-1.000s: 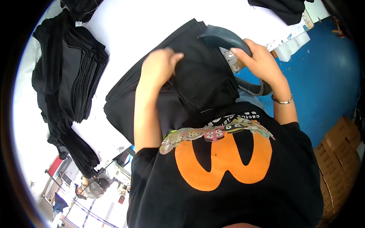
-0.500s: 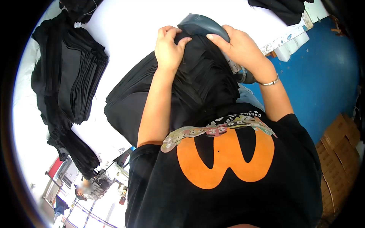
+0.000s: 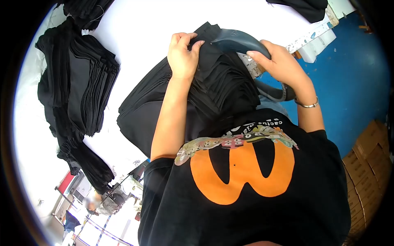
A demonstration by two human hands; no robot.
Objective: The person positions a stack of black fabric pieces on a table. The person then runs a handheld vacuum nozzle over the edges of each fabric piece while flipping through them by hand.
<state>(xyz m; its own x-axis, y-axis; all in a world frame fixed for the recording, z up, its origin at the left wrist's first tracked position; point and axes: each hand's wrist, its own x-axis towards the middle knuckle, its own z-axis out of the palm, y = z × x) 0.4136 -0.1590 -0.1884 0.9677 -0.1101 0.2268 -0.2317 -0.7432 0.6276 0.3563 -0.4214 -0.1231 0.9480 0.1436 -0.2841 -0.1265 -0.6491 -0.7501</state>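
A thick stack of black fabric pieces (image 3: 221, 82) lies in front of me on the white table (image 3: 164, 16). My left hand (image 3: 183, 53) is at the stack's far end, thumb and fingers bent around the fabric's edge. To its right, my right hand (image 3: 279, 61) is closed around the rear of a dark, curved handheld tool (image 3: 240, 41). The tool's front end rests at or just over the far right part of the stack. A dark hose (image 3: 273, 92) shows below my right wrist.
More black fabric stacks hang or lie at the left (image 3: 82, 82), with another black bundle (image 3: 303, 8) at the top right. Cardboard boxes (image 3: 365, 176) stand on the blue floor (image 3: 336, 86) at right. At lower left, a person (image 3: 108, 203) is in the background.
My left hand has moved up to the stack's far end and closed on fabric there. The tool went left to that end, then back right. The upper layers now look fanned.
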